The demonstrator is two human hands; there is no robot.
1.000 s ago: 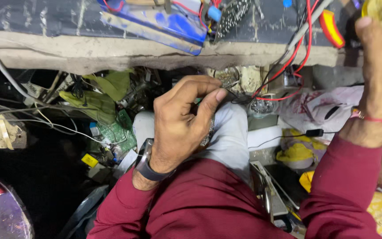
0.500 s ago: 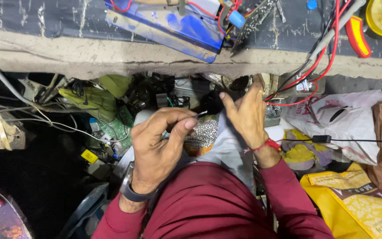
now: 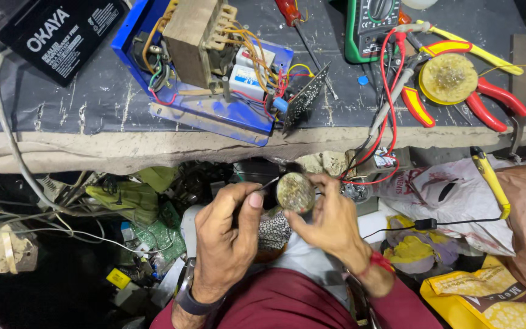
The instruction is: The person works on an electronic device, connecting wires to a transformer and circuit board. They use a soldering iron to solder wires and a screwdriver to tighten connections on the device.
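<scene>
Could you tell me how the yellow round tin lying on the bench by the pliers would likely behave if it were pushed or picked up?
The yellow round tin looks shallow and lies flat, so it should slide rather than tip. Set on edge, its round rim would probably roll. It seems small and light, though the crusty filling may be sticky. The pliers around it and the red wire close by could block a push.

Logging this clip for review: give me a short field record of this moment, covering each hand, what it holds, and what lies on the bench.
left hand: fingers pinch a thin metal tool, tip toward the tin
right hand: holds a small round tin of brownish paste, open side up
hands' place: below the bench edge, over the lap
bench: blue chassis with transformer and wiring, black battery, green multimeter, red-handled pliers, second round tin
below bench: green circuit board, loose wires, yellow bags
</scene>
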